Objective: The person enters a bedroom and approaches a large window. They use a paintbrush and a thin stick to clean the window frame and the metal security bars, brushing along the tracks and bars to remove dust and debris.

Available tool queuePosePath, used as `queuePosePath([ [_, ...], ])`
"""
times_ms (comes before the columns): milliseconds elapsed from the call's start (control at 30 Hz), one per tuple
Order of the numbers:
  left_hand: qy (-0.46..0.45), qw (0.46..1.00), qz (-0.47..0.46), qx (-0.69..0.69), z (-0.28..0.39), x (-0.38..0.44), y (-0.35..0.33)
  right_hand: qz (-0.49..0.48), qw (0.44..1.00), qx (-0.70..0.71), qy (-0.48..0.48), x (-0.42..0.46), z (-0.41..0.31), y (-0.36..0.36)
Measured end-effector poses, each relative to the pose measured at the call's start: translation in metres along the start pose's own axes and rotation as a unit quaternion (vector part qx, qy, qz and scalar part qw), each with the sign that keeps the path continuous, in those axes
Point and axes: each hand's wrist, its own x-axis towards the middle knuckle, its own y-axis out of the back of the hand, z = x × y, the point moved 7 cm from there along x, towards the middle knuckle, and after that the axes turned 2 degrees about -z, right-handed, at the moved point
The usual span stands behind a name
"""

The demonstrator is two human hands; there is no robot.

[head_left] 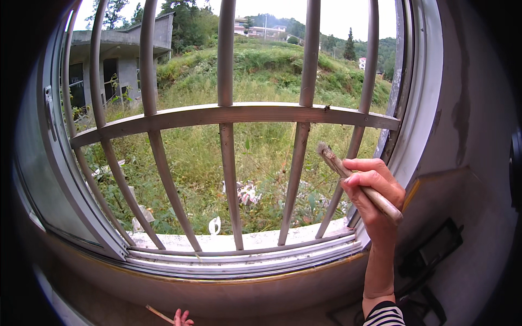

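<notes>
My right hand (373, 187) is raised at the right side of the window, its fingers closed around a worn stick-like brush (381, 201). The brush slants up to the left, and its frayed grey tip shows in front of the metal window bars (295, 175). Dark debris clings near that tip and on the horizontal crossbar (265, 113). At the bottom edge, part of my left hand (183, 318) is visible, with a thin wooden stick (157, 313) jutting from it up to the left. The frame's edge cuts off the rest of that hand.
A sliding glass pane (53, 175) with a latch is at the left. Below the bars runs the white window track (244, 267). A dark-framed object (434, 248) stands at the lower right by the wall. Outside are weeds, litter and a concrete building (122, 53).
</notes>
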Motion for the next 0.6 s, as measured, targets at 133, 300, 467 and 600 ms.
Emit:
queuePosePath([
  [133,-0.006,1.000,-0.013,0.007,-0.001,0.000,-0.008,0.090,0.995,0.039,-0.023,0.008,0.035,-0.013],
  [300,0.005,1.000,0.006,-0.001,-0.004,-0.002,-0.001,0.025,0.998,0.056,0.003,-0.007,0.049,-0.033],
  [467,0.001,1.000,0.024,0.017,-0.001,-0.007,0.006,-0.072,0.997,0.027,-0.018,-0.029,0.039,-0.013],
  [600,-0.011,1.000,0.014,0.015,0.004,-0.008,-0.014,0.002,0.997,0.022,0.068,-0.002,0.011,-0.008],
])
